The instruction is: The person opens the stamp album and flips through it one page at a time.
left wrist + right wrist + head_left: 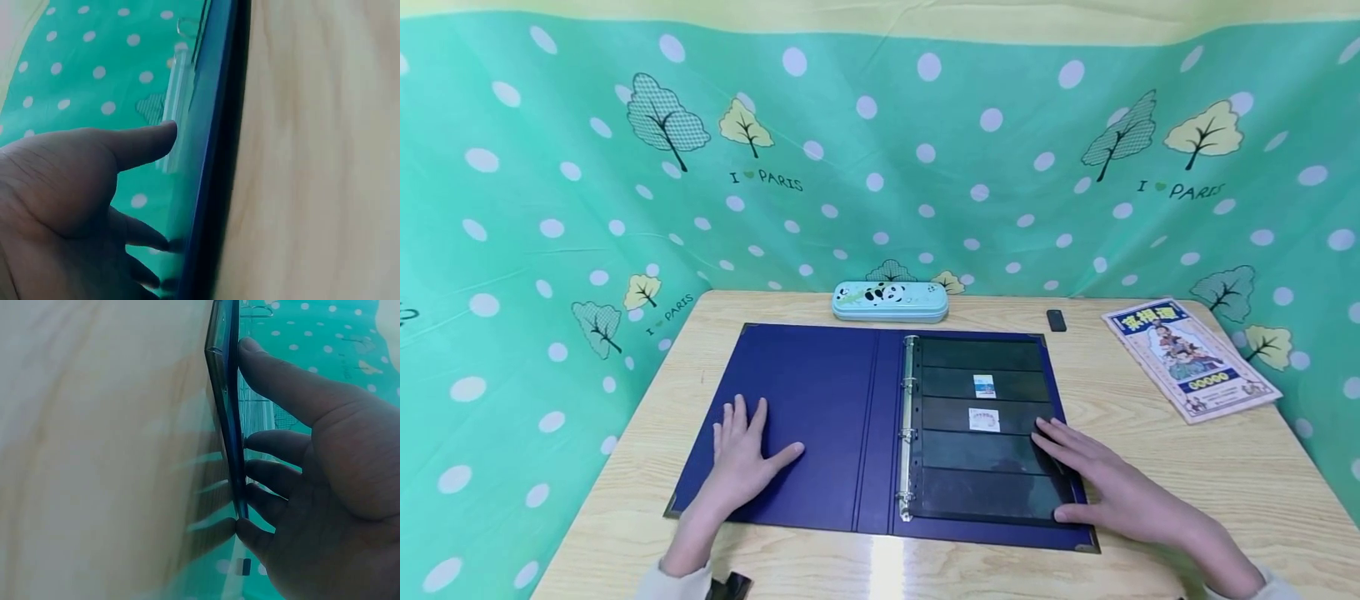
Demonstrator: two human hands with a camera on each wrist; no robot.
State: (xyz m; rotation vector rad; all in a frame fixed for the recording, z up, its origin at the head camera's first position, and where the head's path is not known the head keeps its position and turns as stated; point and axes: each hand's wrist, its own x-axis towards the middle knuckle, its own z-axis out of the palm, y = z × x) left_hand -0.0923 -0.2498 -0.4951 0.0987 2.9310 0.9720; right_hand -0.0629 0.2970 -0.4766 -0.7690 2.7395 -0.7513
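Note:
A dark blue ring binder (pixel 805 392), a stamp album, lies spread flat on the table. Its right side holds a black pocket page (pixel 985 492) with two small stamps, one blue and white (pixel 983 386), the other pale (pixel 984 420). My left hand (pixel 741 467) rests on the bare left cover, fingers spread. At the right edge of the page my right hand (pixel 1120 487) touches the album with straight fingertips and thumb. Both wrist views show the album edge-on, with the left hand (pixel 69 194) and right hand (pixel 331 462) fingertips at its surface.
Behind the album stands a light blue panda pencil case (pixel 891 302). A small black object (pixel 1056 321) lies to its right. Farther right is a pink illustrated booklet (pixel 1191 358). A green dotted curtain (pixel 880 167) surrounds the wooden table (pixel 1157 442).

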